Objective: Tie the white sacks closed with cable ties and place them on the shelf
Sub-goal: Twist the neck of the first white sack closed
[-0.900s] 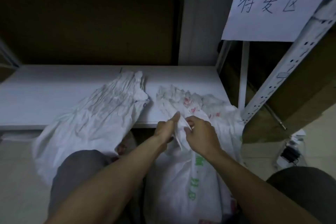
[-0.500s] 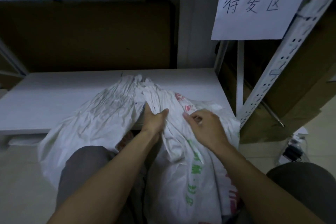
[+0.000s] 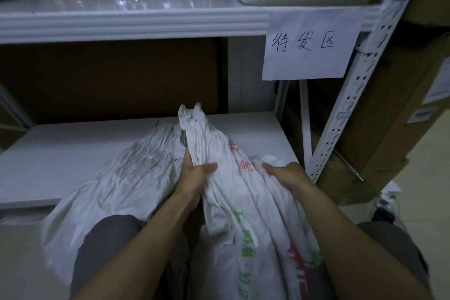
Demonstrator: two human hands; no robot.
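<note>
We are gathering the untied sack point(image 3: 243, 214), its neck standing above our left hand point(image 3: 194, 178), whose fingers are curling tight round it, our right hand point(image 3: 285, 174) pinching loose folds beside them; next we are likely needing a cable tie.

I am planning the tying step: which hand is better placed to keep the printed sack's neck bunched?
Left, probably. The left hand grips the gathered neck of the printed sack below its top; the right hand holds looser fabric at the side.

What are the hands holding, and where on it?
The left hand grips the printed sack by its gathered neck; the right hand holds its loose fabric alongside.
</note>
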